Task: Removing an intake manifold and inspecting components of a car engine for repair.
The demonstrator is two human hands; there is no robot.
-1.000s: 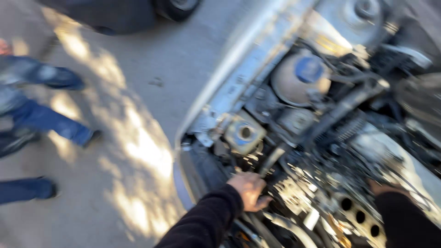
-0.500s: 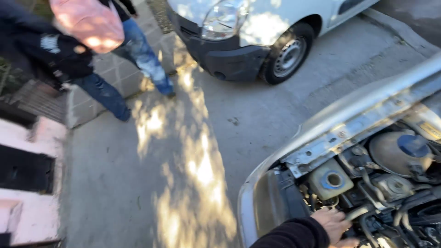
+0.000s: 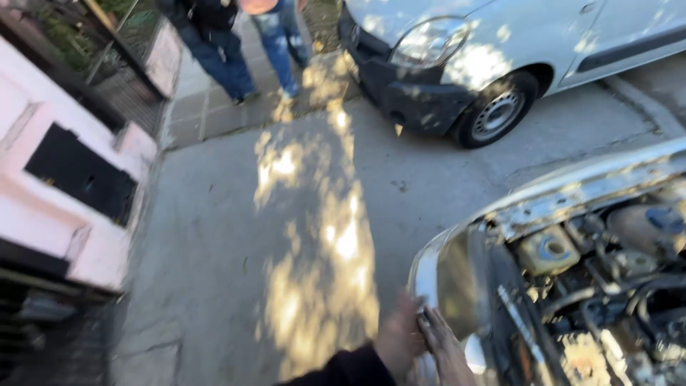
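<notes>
Resting on the front corner of an open-hooded car (image 3: 457,286), one hand (image 3: 429,343) shows at the bottom edge, dark sleeve (image 3: 343,368) behind it. Motion blur makes it hard to read; which hand it is I cannot tell for sure, likely the left. Fingers (image 3: 446,343) look loosely spread and laid flat against the pale curved bodywork beside the headlight area, nothing gripped that I can see. Whether a second hand is overlapped there, cannot tell. The other hand is out of frame.

Engine bay (image 3: 607,286) lies open to the right of the hand: a yellowish reservoir with a blue cap (image 3: 549,249) near the front rail, a larger round tan housing with a blue top (image 3: 654,225) further back, dark hoses (image 3: 614,293) running between them. The metal rail (image 3: 593,193) along the bay edge is scuffed and shiny in the sun.

Concrete pavement (image 3: 236,236) with dappled sunlight fills the middle. A white van (image 3: 514,43) is parked at top right, its front wheel (image 3: 496,114) and dark bumper (image 3: 400,93) facing this way. Two people in jeans (image 3: 243,50) stand at the top on paving blocks, only legs visible. A pink wall with a dark opening (image 3: 71,179) runs down the left side.
</notes>
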